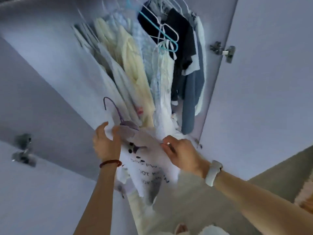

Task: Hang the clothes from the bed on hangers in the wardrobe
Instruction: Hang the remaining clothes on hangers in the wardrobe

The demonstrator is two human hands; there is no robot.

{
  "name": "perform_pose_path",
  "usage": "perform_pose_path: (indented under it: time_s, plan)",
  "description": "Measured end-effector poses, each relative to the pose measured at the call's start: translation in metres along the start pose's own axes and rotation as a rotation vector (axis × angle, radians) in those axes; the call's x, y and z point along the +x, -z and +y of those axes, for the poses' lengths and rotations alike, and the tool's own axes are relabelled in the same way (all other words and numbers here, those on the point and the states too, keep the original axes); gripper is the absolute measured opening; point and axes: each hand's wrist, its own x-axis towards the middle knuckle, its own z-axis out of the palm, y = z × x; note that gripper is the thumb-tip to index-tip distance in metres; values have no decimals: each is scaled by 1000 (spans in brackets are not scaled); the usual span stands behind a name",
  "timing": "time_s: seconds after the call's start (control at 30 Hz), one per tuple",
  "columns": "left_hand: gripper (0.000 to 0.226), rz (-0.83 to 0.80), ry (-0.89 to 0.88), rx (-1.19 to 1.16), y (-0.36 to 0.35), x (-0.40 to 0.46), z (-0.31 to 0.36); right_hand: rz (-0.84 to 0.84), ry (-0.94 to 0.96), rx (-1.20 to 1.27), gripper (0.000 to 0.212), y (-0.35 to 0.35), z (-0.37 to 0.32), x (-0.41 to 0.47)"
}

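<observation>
Both hands, left hand (105, 143) and right hand (182, 154), grip a white printed shirt (147, 167) on a purple hanger (118, 116); it is not yet hung in the full wardrobe (254, 82).

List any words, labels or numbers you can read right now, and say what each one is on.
White T-shirt, held by the left hand and right hand: three lines of dark print, seen upside down and blurred; no line reads whole.
Second line: "TO" is all I can make out, and not surely.
Hung clothes, hangers, wardrobe doors: no text visible.
</observation>
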Motion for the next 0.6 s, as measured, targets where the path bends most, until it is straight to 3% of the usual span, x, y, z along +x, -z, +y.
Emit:
perform_pose_path:
  time_s: [0.2, 0.4, 0.5, 0.6]
  plan:
    - [47, 285, -142, -71, 71, 60, 22, -89, -39, 109, 26, -27, -50, 82]
    - [36, 599, -487, 81, 120, 115, 79, 80, -8, 253, 23, -40, -100, 172]
    - [46, 642, -574, 272, 136, 138, 99, 143, 3, 305, 28, -46, -118, 217]
    - [60, 573, -557, 456, 146, 167, 111, 170, 21, 309, 23, -44, -137, 256]
